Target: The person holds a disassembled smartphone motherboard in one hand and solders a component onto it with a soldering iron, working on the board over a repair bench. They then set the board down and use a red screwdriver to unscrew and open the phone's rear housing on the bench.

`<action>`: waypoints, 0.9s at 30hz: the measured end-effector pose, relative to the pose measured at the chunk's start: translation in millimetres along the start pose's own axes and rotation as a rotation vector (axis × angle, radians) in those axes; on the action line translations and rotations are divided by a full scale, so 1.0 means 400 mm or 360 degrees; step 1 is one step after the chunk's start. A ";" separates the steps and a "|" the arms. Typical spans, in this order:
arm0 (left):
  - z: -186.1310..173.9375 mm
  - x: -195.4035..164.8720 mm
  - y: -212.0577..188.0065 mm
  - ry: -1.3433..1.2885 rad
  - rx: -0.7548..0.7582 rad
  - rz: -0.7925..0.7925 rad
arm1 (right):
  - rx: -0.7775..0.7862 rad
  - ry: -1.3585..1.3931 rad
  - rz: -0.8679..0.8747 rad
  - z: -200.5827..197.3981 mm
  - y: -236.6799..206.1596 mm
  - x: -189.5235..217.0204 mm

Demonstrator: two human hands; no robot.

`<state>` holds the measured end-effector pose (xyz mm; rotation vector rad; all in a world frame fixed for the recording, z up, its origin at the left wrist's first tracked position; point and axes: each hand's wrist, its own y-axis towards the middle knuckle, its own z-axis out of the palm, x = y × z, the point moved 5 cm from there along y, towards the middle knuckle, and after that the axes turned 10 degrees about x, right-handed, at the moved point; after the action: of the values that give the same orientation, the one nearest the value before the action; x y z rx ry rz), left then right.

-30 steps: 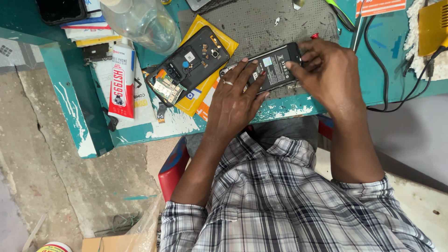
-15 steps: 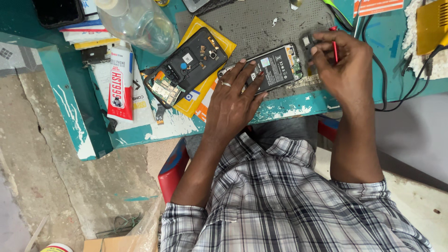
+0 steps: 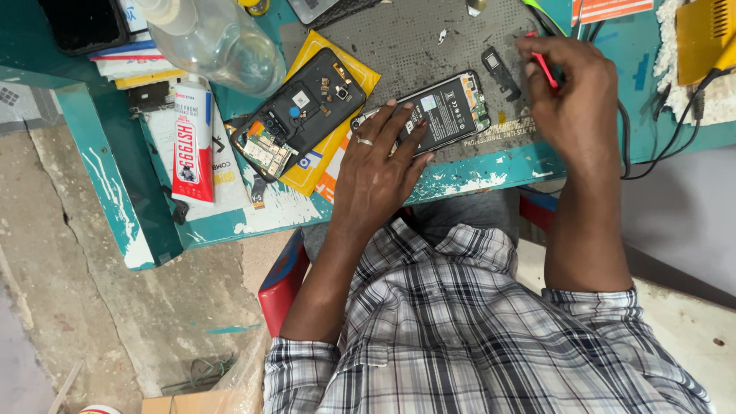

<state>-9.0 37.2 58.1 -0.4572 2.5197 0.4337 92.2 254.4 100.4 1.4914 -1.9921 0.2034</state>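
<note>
The left hand (image 3: 379, 165) lies flat, fingers spread and extended, pressing down on the near end of an opened phone (image 3: 437, 115) whose back cover is off, so that its black battery and circuit board show. A ring sits on one finger. The hand grips nothing; it only pins the phone to the grey work mat (image 3: 414, 46), just above the centre of the frame.

The right hand (image 3: 571, 96), in the upper right, is curled loosely closed around a thin red tool (image 3: 543, 67), pinched between thumb and fingertips, its tip pointing up and to the left. Just left of that hand, a small black part (image 3: 498, 65) lies on the mat, apart from the phone.

Further left, a second opened phone (image 3: 303, 111) rests tilted on a yellow packet (image 3: 337, 138), with its board exposed at its lower left end. Beside it, left of centre, a red and white tube (image 3: 192, 142) lies on the teal table (image 3: 491, 165), whose paint is chipped along the near edge. A clear plastic bottle (image 3: 218, 42) lies at the upper left. A yellow device (image 3: 701, 31) with black cables sits in the upper right corner. The person's plaid shirt (image 3: 475, 337) fills the bottom of the frame.
</note>
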 end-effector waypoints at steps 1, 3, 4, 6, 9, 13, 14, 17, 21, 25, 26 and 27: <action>0.000 0.000 0.000 0.0001 -0.0007 0.0002 | -0.0026 -0.0094 -0.0009 -0.003 0.003 0.009; -0.003 0.000 -0.003 0.0001 -0.0031 0.0005 | -0.0077 -0.0274 -0.0036 0.001 0.005 0.028; -0.004 -0.001 -0.003 -0.0001 -0.0049 0.0012 | -0.0138 -0.0299 -0.0048 0.001 0.000 0.036; -0.008 -0.001 -0.006 0.0006 -0.0073 0.0013 | -0.0253 -0.0349 -0.0066 0.001 -0.024 0.055; -0.010 -0.001 -0.010 0.0037 -0.0083 0.0001 | -0.0143 0.0082 0.0244 0.027 -0.075 0.045; -0.009 -0.002 -0.011 0.0063 -0.0055 -0.0015 | 0.0021 0.0477 0.0656 0.074 -0.137 0.026; -0.010 -0.002 -0.010 0.0069 -0.0046 -0.0021 | 0.0037 0.0476 0.0622 0.081 -0.142 0.031; -0.015 -0.001 -0.002 0.0101 -0.0024 -0.0074 | 0.0099 0.0370 0.0569 0.088 -0.144 0.040; -0.025 -0.008 0.011 0.0102 0.0009 -0.0097 | 0.0109 0.0338 0.0529 0.092 -0.136 0.054; -0.026 -0.014 0.026 0.0113 0.0071 -0.0181 | 0.0082 0.0344 0.0536 0.095 -0.134 0.054; -0.024 -0.013 0.028 0.0107 0.0101 -0.0212 | 0.0078 0.0350 0.0545 0.096 -0.135 0.054; -0.024 -0.013 0.030 0.0099 0.0108 -0.0215 | 0.0073 0.0356 0.0554 0.097 -0.137 0.052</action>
<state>-13.8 45.5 71.2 -0.6187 2.5349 0.2860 123.2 200.1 68.3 1.0848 -2.0581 0.5407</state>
